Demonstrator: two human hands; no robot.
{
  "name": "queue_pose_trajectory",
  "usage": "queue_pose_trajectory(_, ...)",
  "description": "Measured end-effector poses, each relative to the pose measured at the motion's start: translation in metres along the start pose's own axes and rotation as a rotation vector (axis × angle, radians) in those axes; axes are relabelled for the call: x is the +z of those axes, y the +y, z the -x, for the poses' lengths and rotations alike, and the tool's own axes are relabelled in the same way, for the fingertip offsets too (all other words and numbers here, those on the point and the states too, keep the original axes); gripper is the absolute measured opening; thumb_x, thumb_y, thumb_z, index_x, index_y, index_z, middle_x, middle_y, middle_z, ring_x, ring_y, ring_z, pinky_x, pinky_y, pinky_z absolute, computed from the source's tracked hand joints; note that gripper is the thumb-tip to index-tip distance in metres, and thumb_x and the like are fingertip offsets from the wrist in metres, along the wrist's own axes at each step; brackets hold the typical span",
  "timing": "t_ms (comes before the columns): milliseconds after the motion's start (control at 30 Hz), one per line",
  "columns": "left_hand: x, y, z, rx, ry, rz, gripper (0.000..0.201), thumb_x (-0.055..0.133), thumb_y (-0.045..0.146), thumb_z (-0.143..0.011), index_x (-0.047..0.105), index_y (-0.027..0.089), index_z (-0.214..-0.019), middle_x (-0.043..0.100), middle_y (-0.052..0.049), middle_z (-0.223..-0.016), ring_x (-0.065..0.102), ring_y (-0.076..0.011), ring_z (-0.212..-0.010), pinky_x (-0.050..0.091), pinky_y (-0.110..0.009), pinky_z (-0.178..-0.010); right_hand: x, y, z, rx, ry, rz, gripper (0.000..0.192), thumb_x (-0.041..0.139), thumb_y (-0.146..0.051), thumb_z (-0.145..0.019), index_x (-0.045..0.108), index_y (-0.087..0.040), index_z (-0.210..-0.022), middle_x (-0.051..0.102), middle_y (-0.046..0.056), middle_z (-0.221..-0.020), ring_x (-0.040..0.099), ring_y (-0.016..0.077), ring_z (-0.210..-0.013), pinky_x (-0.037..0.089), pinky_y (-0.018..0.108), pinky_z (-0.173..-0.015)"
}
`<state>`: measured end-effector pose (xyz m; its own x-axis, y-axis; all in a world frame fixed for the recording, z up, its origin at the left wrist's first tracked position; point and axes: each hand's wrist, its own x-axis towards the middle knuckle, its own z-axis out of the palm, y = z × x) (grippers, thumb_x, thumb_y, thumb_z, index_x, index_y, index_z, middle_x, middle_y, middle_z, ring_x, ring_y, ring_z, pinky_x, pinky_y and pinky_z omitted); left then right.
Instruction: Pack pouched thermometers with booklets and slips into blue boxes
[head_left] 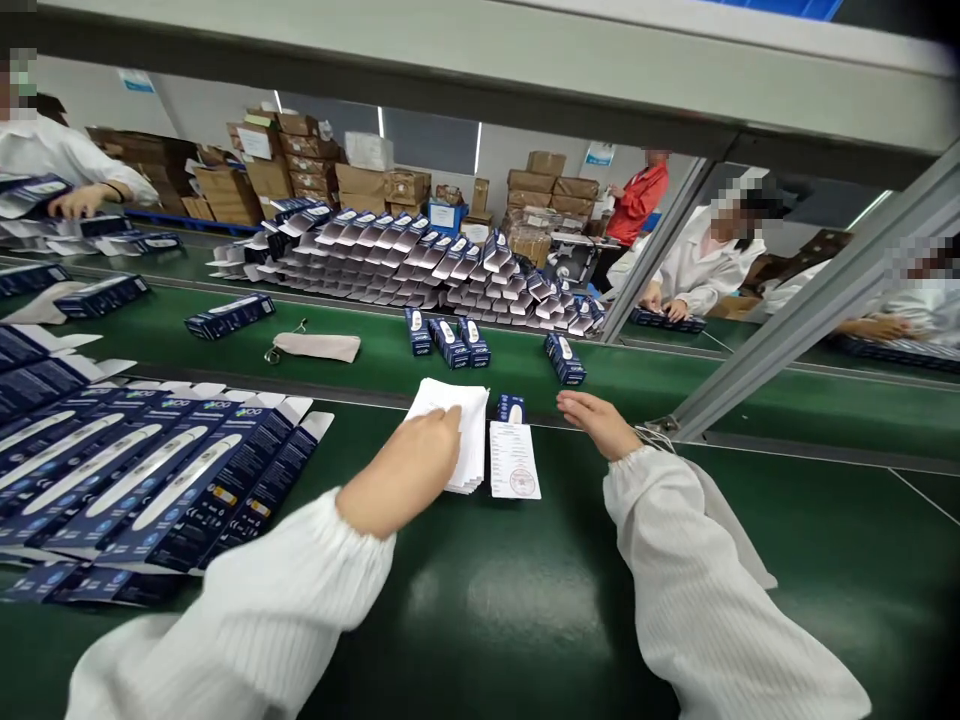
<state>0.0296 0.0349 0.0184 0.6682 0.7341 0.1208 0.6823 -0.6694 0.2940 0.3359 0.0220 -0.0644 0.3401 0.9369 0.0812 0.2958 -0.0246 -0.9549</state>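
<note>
Resting on a stack of white leaflets (459, 428), the left hand (409, 465) lies palm down with its fingers flat and pressed against the top sheet, so its grip holds nothing closed but pins the paper to the green surface (525, 610). Just beside the stack, to its right, a single printed card (514, 460) with a red stamp lies flat, and a small blue box (511, 407) stands just behind that card. The right hand (596, 420) hovers near the box, fingers stretched out loosely and wide, touching nothing that can be made out.

To the left, a fan of flattened blue cartons (150, 480) overlaps in rows on the same surface. Beyond the near edge runs a green belt (675, 380), carrying several upright blue boxes (450, 342), another one (565, 359) apart to the right, and a beige pouch (315, 346). Farther back sits a large spread of open cartons (420, 262), with brown cardboard boxes (292, 160) piled behind. Other people in white coats work at the far side.
</note>
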Motion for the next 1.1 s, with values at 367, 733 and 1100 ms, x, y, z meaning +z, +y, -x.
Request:
queue_pose_trajectory(367, -0.015, 0.006, 0.007, -0.013, 0.148, 0.253, 0.037, 0.025, 0.032, -0.096, 0.059, 0.020, -0.103, 0.063, -0.006, -0.103, 0.059, -0.0209, -0.094, 0.044, -0.030, -0.081, 0.052, -0.050, 0.087, -0.450, -0.512, 0.546, 0.015, 0.074, -0.010, -0.073, 0.064, -0.018, -0.080, 0.062, 0.007, -0.109, 0.054, 0.0236, -0.108, 0.043, 0.040, -0.094)
queue_pose_trajectory(733, 0.037, 0.028, 0.099, -0.491, -0.386, 1.508, 0.039, 0.053, 0.044, -0.087, 0.057, 0.022, -0.118, 0.072, -0.005, -0.097, 0.068, -0.0204, -0.082, 0.053, -0.028, -0.068, 0.049, -0.052, 0.071, -0.437, -0.597, 0.648, 0.008, 0.074, -0.016, -0.076, 0.067, -0.019, -0.077, 0.060, 0.004, -0.106, 0.057, 0.0181, -0.100, 0.044, 0.030, -0.088)
queue_pose_trajectory(1100, 0.078, 0.055, 0.104, -0.790, -0.424, 1.983, 0.037, 0.060, 0.031, -0.086, 0.057, 0.011, -0.116, 0.069, -0.015, -0.108, 0.070, -0.0243, -0.080, 0.055, -0.033, -0.067, 0.045, -0.056, 0.067, -0.399, -0.627, 0.674, 0.021, 0.076, -0.016, -0.074, 0.064, -0.018, -0.092, 0.060, 0.003, -0.095, 0.057, 0.0183, -0.089, 0.045, 0.029, -0.080)
